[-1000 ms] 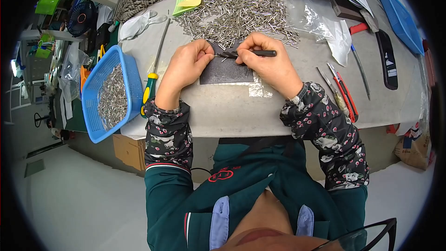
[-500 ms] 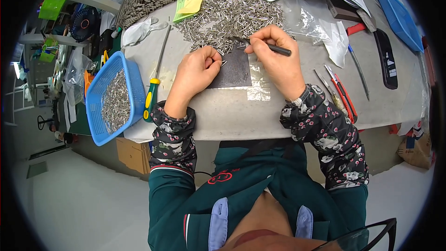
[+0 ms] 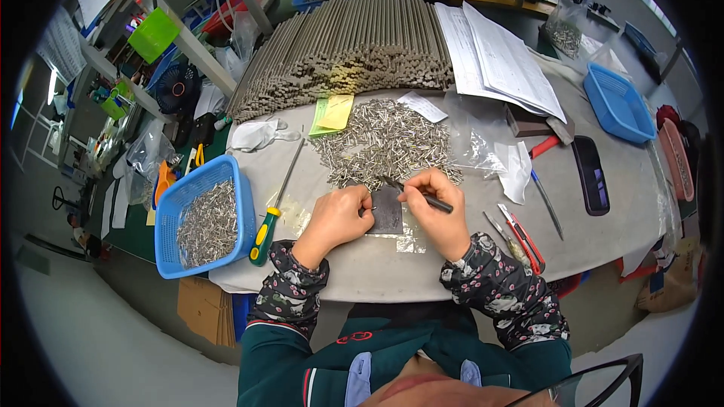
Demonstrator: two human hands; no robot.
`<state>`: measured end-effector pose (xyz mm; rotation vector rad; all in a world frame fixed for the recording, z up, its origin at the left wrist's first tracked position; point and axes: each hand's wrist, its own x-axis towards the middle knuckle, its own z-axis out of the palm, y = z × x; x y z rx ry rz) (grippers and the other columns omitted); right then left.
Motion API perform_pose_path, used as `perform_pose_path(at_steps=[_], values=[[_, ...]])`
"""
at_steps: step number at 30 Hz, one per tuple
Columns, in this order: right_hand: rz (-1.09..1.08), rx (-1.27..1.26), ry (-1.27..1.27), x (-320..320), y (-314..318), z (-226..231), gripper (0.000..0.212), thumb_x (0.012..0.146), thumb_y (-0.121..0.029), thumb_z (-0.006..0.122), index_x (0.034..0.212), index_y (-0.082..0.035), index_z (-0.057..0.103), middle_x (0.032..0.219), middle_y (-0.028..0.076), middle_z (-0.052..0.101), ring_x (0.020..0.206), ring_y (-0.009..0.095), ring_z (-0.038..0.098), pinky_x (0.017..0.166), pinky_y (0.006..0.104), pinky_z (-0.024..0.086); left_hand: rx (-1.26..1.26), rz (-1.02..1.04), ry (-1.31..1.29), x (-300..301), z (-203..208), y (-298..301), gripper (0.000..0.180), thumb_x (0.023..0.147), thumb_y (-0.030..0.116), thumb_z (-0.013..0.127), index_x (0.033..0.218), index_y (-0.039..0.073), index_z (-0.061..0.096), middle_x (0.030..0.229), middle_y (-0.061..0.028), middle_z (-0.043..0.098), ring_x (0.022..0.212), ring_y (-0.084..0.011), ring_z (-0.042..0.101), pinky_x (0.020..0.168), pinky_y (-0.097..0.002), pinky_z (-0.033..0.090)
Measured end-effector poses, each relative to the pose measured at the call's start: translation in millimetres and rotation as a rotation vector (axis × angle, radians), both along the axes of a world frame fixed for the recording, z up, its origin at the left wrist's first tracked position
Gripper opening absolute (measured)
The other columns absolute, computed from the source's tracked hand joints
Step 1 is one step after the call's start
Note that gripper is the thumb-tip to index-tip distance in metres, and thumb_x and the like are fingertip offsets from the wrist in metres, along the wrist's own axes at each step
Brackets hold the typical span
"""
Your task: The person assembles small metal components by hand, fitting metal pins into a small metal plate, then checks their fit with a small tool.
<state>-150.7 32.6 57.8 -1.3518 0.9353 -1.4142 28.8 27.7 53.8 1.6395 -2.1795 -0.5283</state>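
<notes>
My right hand [image 3: 439,212] is closed around a black pen-shaped tool [image 3: 437,203]. Its dark tip points up-left, at the near edge of a heap of small metal pins [image 3: 392,136]. Facing it, my left hand [image 3: 335,218] is closed, thumb against the curled fingers. A small metal pin showed at those fingertips half a second ago; now it is mostly hidden. Between the hands a dark square plate [image 3: 388,215] lies on the grey table cover, with clear tape [image 3: 411,240] along its near right corner.
A blue basket of metal pins [image 3: 207,222] stands left, beside a green-yellow screwdriver [image 3: 265,235]. Stacked metal rods [image 3: 354,38] fill the back, with papers [image 3: 505,68] to their right. A red cutter [image 3: 524,243], blue pen [image 3: 547,203], phone [image 3: 590,173] and blue tray [image 3: 620,105] lie right.
The view has tilted up, so the table sits lower and the rods and a person's arms at the back now show. Both hands keep their grip beside the plate; the left hand is turned slightly more knuckles-up.
</notes>
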Motion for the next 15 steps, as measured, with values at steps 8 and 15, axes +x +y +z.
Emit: perform_pose_path(at_steps=[8,15], values=[[0.064,0.032,0.067,19,-9,-9,0.004,0.081,0.000,0.056,0.083,0.003,0.054,0.074,0.005,0.062,0.066,0.006,0.057,0.059,0.0198,0.046,-0.045,-0.013,0.074,25,-19,-13,0.010,0.067,0.012,0.057,0.073,0.004,0.056,0.064,-0.0102,0.058,0.061,-0.0284,0.058,0.055,-0.0370,0.045],[0.067,0.029,0.045,29,-14,-19,0.005,0.082,0.000,0.055,0.085,0.003,0.054,0.076,0.006,0.063,0.068,0.006,0.057,0.060,0.0200,0.046,0.359,-0.011,0.572,54,-27,-28,0.007,0.074,0.009,0.057,0.076,0.003,0.053,0.058,0.0015,0.045,0.050,-0.0073,0.041,0.046,-0.0235,0.034]])
